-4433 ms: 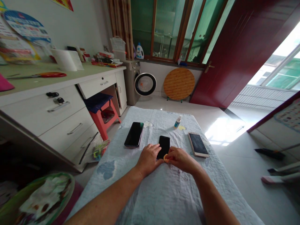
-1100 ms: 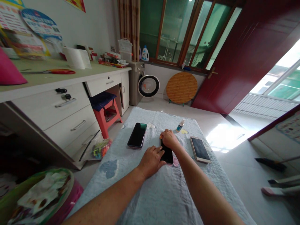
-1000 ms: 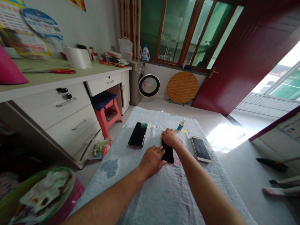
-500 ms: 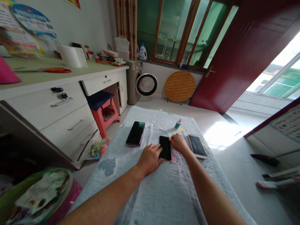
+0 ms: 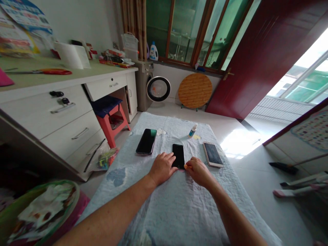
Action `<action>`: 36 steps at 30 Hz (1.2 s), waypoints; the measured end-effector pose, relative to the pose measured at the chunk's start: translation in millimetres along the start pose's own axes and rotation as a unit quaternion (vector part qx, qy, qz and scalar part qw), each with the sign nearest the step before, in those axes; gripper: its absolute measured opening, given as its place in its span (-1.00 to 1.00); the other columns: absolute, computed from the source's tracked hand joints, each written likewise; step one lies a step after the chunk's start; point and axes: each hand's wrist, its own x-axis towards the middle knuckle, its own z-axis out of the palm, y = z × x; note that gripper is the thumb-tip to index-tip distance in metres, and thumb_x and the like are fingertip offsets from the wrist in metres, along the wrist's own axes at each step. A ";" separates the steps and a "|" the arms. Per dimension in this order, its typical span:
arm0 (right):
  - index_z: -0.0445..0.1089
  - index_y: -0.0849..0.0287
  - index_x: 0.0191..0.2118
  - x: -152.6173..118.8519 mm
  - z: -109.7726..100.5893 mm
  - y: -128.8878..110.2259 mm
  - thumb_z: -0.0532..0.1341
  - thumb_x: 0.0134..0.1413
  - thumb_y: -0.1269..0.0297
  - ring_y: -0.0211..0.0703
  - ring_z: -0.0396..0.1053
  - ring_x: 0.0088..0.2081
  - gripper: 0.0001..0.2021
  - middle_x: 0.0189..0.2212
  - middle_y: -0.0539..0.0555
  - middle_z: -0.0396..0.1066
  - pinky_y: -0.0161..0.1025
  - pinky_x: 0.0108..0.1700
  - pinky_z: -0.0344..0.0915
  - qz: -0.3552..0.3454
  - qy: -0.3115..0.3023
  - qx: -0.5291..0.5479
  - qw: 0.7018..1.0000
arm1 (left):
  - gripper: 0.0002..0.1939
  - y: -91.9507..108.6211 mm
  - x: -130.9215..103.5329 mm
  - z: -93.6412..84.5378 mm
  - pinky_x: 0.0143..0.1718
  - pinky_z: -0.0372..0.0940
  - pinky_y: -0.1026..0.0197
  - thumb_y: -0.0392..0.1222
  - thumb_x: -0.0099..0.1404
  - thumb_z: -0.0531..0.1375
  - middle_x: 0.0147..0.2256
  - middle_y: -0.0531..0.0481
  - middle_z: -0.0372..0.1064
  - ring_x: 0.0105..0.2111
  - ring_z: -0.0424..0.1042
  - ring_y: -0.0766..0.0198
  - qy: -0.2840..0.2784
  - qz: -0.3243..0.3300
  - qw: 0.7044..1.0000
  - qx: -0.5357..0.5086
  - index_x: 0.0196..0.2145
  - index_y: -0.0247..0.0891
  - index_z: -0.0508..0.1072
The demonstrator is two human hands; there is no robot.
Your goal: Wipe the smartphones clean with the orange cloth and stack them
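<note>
**Small black phone [image 5: 179,154] between left hand [image 5: 162,168] and right hand [image 5: 199,172]**

The small black phone lies screen up on the cloth-covered bench [image 5: 176,208], its long axis running away from the person, the far end leaning slightly left. The left hand is nearer: open and laid low at the phone's left side, fingertips over that edge and thumb by the near left corner, wrapped around nothing. The right hand is closed in a pinch on a small orange piece [image 5: 187,167] at the phone's near right corner; whether the piece touches the phone is too small to tell. From that pinch the phone's right long edge stretches forward, uncovered.

Farther out, a larger black phone [image 5: 146,141] lies beyond and left of the left hand, a pale-framed phone [image 5: 213,154] lies right of the right hand, and a spray bottle [image 5: 192,131] stands past both. Off the bench are a red stool [image 5: 109,132] at left and an open-doored washing machine [image 5: 143,85] beyond.
</note>
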 end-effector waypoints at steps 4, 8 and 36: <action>0.47 0.20 -0.36 -4.7 0.0 -5.7 0.09 0.21 0.40 -0.23 0.29 -0.27 -0.78 -0.36 0.06 0.33 -0.33 -0.19 0.11 -0.044 0.012 0.038 0.998 | -0.51 -3.7 0.5 0.6 0.08 0.21 -0.01 0.01 0.24 0.26 0.14 -0.17 0.31 0.06 0.31 0.00 -0.005 0.000 1.000 -0.012 0.06 -0.27 0.41; 0.46 0.17 -0.29 0.1 10.6 -14.2 0.11 0.18 0.45 -0.22 0.26 -0.24 -0.83 -0.31 0.06 0.32 -0.32 -0.16 0.12 -0.056 0.048 0.053 0.996 | -0.48 -9.6 -0.4 -1.1 0.12 0.18 -0.01 0.01 0.22 0.26 0.16 -0.15 0.29 0.08 0.29 -0.01 -0.011 0.013 0.999 -0.037 0.08 -0.26 0.40; 0.55 0.17 -0.25 86.3 12.9 16.8 0.09 0.22 0.38 -0.15 0.31 -0.18 -0.75 -0.28 0.13 0.40 -0.29 -0.08 0.12 0.040 0.116 -0.048 0.991 | -0.52 -5.2 2.2 -4.3 0.09 0.19 -0.03 -0.02 0.23 0.26 0.12 -0.18 0.33 0.03 0.31 -0.02 -0.015 0.011 0.999 -0.050 0.05 -0.31 0.42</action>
